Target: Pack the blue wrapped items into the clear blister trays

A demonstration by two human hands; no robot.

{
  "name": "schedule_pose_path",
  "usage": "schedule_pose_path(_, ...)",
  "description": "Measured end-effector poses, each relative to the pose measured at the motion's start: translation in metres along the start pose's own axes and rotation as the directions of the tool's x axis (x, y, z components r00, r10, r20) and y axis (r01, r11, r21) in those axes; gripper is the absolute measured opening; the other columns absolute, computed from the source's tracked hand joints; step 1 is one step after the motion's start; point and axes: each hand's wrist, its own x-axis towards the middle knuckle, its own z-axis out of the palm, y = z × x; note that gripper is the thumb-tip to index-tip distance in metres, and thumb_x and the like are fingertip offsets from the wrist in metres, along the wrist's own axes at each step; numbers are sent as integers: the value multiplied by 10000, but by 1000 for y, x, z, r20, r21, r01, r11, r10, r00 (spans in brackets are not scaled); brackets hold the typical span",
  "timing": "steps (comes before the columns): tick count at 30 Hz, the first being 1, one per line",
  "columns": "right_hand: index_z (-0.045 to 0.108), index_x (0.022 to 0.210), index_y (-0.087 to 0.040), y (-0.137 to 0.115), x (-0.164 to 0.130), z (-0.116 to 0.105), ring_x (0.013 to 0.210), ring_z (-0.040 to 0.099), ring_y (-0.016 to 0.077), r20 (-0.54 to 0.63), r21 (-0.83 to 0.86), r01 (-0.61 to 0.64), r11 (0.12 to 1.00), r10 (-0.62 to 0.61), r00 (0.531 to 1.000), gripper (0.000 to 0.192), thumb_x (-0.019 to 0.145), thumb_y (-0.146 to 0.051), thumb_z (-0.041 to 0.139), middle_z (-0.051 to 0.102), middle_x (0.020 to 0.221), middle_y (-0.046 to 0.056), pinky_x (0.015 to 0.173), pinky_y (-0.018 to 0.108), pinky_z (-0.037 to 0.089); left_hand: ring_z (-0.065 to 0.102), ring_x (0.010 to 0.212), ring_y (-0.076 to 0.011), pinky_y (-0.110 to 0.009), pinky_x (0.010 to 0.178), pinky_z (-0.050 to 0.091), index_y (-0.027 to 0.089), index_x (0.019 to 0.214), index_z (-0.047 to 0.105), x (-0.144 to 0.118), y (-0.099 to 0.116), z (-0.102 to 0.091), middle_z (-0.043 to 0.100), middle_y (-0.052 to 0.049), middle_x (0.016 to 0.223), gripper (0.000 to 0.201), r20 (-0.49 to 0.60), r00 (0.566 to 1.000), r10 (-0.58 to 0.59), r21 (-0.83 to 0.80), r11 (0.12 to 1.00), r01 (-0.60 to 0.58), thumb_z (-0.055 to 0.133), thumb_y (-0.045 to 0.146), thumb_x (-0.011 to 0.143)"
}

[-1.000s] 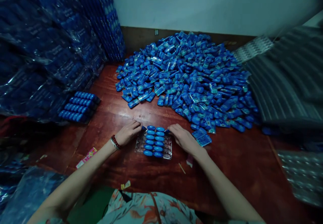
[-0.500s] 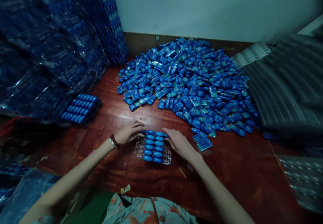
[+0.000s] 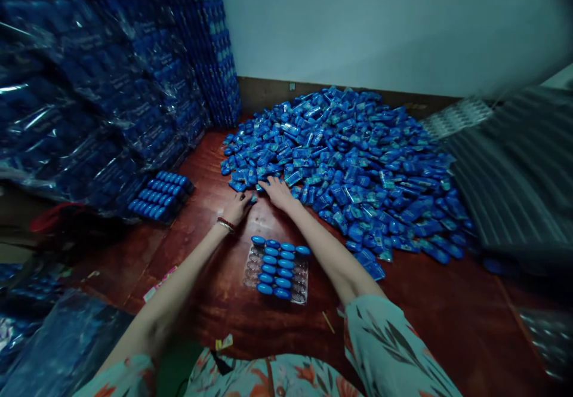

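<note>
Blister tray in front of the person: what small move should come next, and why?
Probably close the right hand on a blue packet at the near edge of the pile and carry it to the tray. Both hands are at that edge, the left hand beside it, and the tray's outer pockets look unfilled.

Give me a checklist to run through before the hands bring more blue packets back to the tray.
1. Left hand at the near edge of the pile of blue packets: ok.
2. Right hand resting on packets at the pile's edge: ok.
3. Packet held in either grip: cannot tell.
4. Clear tray flat on the wooden floor, between the forearms: ok.
5. Empty pockets left in the tray's left and right columns: ok.
6. Filled tray apart on the left, out of the way: ok.
</note>
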Motion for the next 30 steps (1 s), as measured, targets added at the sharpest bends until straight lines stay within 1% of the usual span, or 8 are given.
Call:
schedule_pose_path(5, 492, 1239, -166, 11, -50, 3, 1134, 431, 253, -11, 52, 2, 999, -1, 1000, 412, 874, -74, 323, 526, 1189, 137, 918, 414, 352, 536, 853, -200, -353, 789, 457, 184, 1246, 498, -71, -15, -14, 550, -108, 975, 374, 35, 999, 28, 14, 999, -29, 402, 237, 889)
schedule_pose_path(8, 422, 1255, -154, 19, -119, 0, 1067, 506, 213, -199, 334, -129, 934, 204, 959, 371, 887, -167, 388, 557, 1153, 119, 889, 361, 402, 552, 920, -226, -391, 828, 469, 163, 1271, 447, -123, -14, -23, 564, -126, 1032, 400, 2, 1000, 7, -100, 995, -7, 400, 246, 883)
schedule_pose_path(11, 482, 1112, -179, 18, -199, -4, 924, 582, 203, -271, 624, -236, 745, 490, 829, 340, 826, -350, 547, 611, 1004, 67, 794, 327, 458, 572, 965, -210, -367, 856, 484, 175, 1251, 422, -166, 1, -36, 573, -109, 1074, 371, -80, 989, -124, -330, 940, 91, 408, 275, 894)
schedule_pose_path(13, 547, 984, -194, 9, -242, -5, 852, 598, 194, -234, 689, -260, 676, 547, 804, 279, 793, -394, 585, 626, 925, 42, 758, 312, 471, 577, 971, -191, -339, 855, 492, 203, 1197, 471, -184, 18, -44, 563, -85, 1076, 311, -103, 978, -182, -418, 900, 123, 416, 264, 898)
schedule_pose_path(15, 581, 982, -206, -4, -268, -2, 893, 599, 193, -205, 698, -255, 669, 528, 824, 239, 819, -380, 553, 639, 960, 43, 796, 317, 469, 565, 989, -184, -329, 862, 491, 226, 1134, 542, -188, 34, -48, 532, -73, 1083, 272, -120, 980, -158, -424, 901, 94, 412, 229, 895)
schedule_pose_path(22, 493, 1171, -204, -40, -254, 25, 944, 571, 204, -328, 471, -215, 855, 396, 858, 284, 907, -278, 423, 591, 1045, 89, 815, 359, 477, 541, 926, -191, -343, 800, 498, 188, 1273, 442, -142, 52, -21, 549, -95, 1026, 386, -204, 972, 114, -252, 953, -165, 416, 168, 889)
schedule_pose_path(26, 526, 1118, -201, -36, -247, 17, 880, 543, 204, -321, 262, -71, 962, 156, 934, 255, 912, -172, 378, 586, 945, 84, 775, 358, 477, 528, 881, -193, -327, 742, 493, 168, 1268, 435, -130, 44, -16, 571, -109, 992, 372, -195, 915, 354, -107, 920, -378, 372, 137, 903)
schedule_pose_path(30, 529, 1136, -173, -31, -243, 0, 823, 505, 193, -236, 23, 32, 999, -26, 971, 335, 902, -84, 308, 570, 928, 97, 704, 319, 468, 516, 898, -198, -333, 752, 491, 156, 1285, 423, -129, 43, -26, 563, -132, 1048, 397, -97, 874, 476, -51, 875, -482, 364, 115, 894)
